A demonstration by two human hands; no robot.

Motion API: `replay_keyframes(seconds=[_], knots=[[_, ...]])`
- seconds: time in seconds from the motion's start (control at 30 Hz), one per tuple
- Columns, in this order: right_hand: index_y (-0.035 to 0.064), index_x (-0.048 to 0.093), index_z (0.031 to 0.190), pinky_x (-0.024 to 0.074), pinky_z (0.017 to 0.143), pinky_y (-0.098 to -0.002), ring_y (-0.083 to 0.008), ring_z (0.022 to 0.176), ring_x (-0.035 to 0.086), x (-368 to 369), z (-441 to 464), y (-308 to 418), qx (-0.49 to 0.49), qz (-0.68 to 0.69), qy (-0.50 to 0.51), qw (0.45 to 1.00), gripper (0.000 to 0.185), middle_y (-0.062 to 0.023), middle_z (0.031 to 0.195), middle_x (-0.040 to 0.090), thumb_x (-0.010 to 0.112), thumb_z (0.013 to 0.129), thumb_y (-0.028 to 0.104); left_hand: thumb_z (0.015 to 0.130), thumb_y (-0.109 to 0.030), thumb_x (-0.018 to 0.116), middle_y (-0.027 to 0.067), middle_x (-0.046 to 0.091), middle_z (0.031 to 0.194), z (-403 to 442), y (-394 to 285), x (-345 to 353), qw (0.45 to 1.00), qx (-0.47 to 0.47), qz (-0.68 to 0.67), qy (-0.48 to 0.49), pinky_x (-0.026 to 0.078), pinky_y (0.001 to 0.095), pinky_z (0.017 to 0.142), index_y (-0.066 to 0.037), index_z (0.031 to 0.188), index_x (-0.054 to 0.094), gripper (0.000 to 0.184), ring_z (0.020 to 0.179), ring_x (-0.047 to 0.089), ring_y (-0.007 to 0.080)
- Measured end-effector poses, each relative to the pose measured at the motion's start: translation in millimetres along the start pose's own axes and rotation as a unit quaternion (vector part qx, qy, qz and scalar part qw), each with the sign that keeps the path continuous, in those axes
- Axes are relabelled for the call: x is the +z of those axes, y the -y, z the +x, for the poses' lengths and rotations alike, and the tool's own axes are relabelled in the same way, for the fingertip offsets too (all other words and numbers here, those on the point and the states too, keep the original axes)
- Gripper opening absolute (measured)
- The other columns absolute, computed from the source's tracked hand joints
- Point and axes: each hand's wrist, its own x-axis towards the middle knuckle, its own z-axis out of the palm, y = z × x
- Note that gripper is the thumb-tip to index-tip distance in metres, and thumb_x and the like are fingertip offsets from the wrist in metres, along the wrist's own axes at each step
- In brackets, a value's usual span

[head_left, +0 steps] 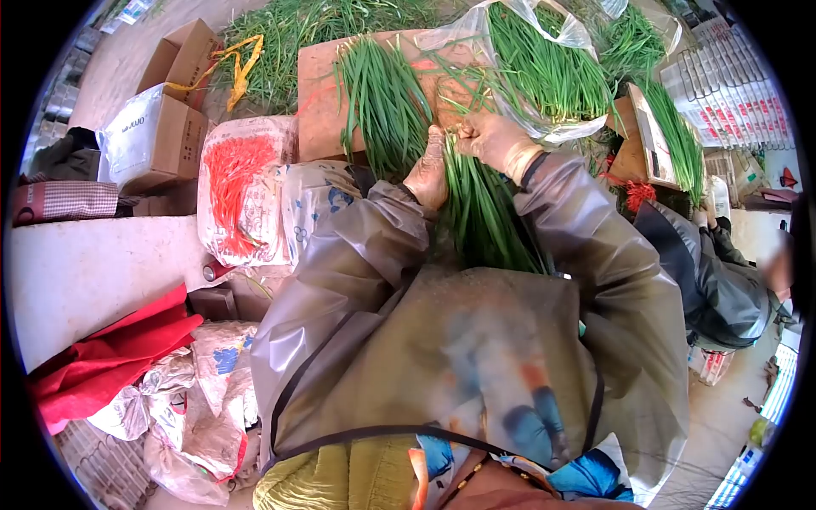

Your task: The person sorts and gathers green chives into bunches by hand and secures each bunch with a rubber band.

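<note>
My right grip (pixel 501 146) is closed on the pale ends of a long green bunch (pixel 486 212). My left grip (pixel 427 174) is up against the left side of that bunch, thumb pointing up. Its fingers are hidden from me, so I can't tell if they are squeezing. The green bunch is right in front of the chest, and its leaves hang down over the see-through smock (pixel 408 340).

Just past my left grip, more loose leaves (pixel 387 106) lie on a flat brown board (pixel 319 98). Past my right grip I see a big heap of greens (pixel 548 72) in a clear plastic bag (pixel 571 32). Bits of leaf are spread on the board between them.

To the left of the board, a pile of red strings (pixel 238 174) sits on a white sack (pixel 212 238). Behind that, I see a brown box (pixel 183 140), and a yellow strap (pixel 244 81) by more greens on the floor. Low on the left there is a red cloth (pixel 119 361).

On the right, another person (pixel 722 297) in dark clothes sits near a box with tall greens (pixel 680 132) in it. White crates (pixel 722 98) are stacked behind.
</note>
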Motion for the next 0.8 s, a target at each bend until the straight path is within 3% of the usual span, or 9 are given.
replay_keyframes(seconds=[0.13,0.23,0.33,0.43,0.57,0.6,0.67,0.77,0.8], knots=[[0.0045,0.057,0.083,0.0379,0.045,-0.0214,-0.0076,0.051,0.047,3,3,-16,0.1,0.397,0.069,0.91,0.014,0.0015,0.065,0.052,0.063,0.082,0.017,0.097,-0.034,0.038,0.0048,0.057,0.103,2,-4,-6,0.993,0.019,-0.015,0.112,0.038,0.0296,0.091,-0.003,0.117,0.048,0.038,0.101,0.051,0.0151],[0.0043,0.059,0.086,0.0363,0.043,-0.02,-0.0069,0.048,0.046,4,3,-13,0.132,0.424,0.056,0.894,0.013,0.0014,0.063,0.052,0.062,0.082,0.016,0.077,-0.011,0.069,0.0039,0.057,0.102,9,-1,-14,0.993,0.024,0.08,0.079,0.039,0.0338,0.088,-0.003,0.109,0.054,0.036,0.095,0.053,0.0168],[0.0041,0.06,0.091,0.0344,0.04,-0.0198,-0.0065,0.046,0.046,-1,4,-17,0.162,0.454,0.045,0.875,0.015,0.0014,0.064,0.053,0.062,0.084,0.017,0.076,-0.01,0.069,0.0064,0.06,0.1,21,3,-22,0.984,0.047,0.066,0.156,0.042,0.0344,0.087,-0.003,0.108,0.054,0.035,0.093,0.056,0.0194],[0.0045,0.059,0.098,0.0363,0.04,-0.0202,-0.0071,0.053,0.051,-7,7,-21,0.112,0.473,-0.078,0.87,0.02,-0.0006,0.07,0.056,0.063,0.082,0.016,0.076,-0.008,0.067,0.0111,0.064,0.097,13,3,-30,0.996,-0.007,0.071,0.055,0.048,0.0387,0.082,-0.002,0.107,0.055,0.034,0.091,0.061,0.0237],[0.006,0.052,0.122,0.0502,0.068,-0.0309,-0.0167,0.078,0.06,0,30,-17,-0.322,0.018,-0.115,0.94,0.041,-0.0082,0.107,0.061,0.045,0.093,0.035,0.077,-0.012,0.067,0.0114,0.063,0.097,12,8,-27,0.998,-0.041,-0.006,0.05,0.048,0.0393,0.083,-0.001,0.108,0.054,0.036,0.09,0.06,0.0258],[0.0083,0.052,0.122,0.0477,0.08,-0.034,-0.0203,0.094,0.06,2,25,-4,-0.201,0.153,0.105,0.962,0.046,-0.0106,0.117,0.058,0.044,0.092,0.041,0.077,-0.012,0.067,0.0114,0.063,0.097,10,8,-25,0.998,-0.045,-0.004,0.052,0.048,0.0393,0.083,-0.001,0.108,0.054,0.036,0.09,0.06,0.0258],[0.0101,0.054,0.122,0.0451,0.085,-0.0318,-0.0196,0.101,0.057,-4,26,10,-0.122,0.1,0.2,0.967,0.047,-0.0096,0.115,0.06,0.045,0.091,0.044,0.075,-0.017,0.069,0.011,0.063,0.096,5,4,-20,0.994,-0.084,-0.033,0.059,0.049,0.038,0.08,0.0,0.105,0.056,0.037,0.087,0.06,0.0263],[0.0111,0.055,0.121,0.0457,0.078,-0.0261,-0.0132,0.087,0.058,-31,18,30,-0.046,0.269,0.113,0.955,0.046,-0.0023,0.101,0.063,0.048,0.09,0.045,0.075,-0.02,0.068,0.0116,0.063,0.084,1,-28,-3,0.984,0.059,0.144,0.091,0.048,0.0353,0.075,0.001,0.09,0.061,0.027,0.084,0.06,0.0239],[0.0098,0.056,0.118,0.0448,0.078,-0.0259,-0.011,0.086,0.057,-32,30,7,-0.252,0.329,-0.035,0.909,0.041,-0.0022,0.097,0.062,0.049,0.091,0.04,0.076,-0.019,0.068,0.0114,0.063,0.082,-5,-53,11,0.974,0.118,0.18,0.068,0.048,0.0349,0.074,0.001,0.089,0.061,0.025,0.085,0.06,0.0235]])
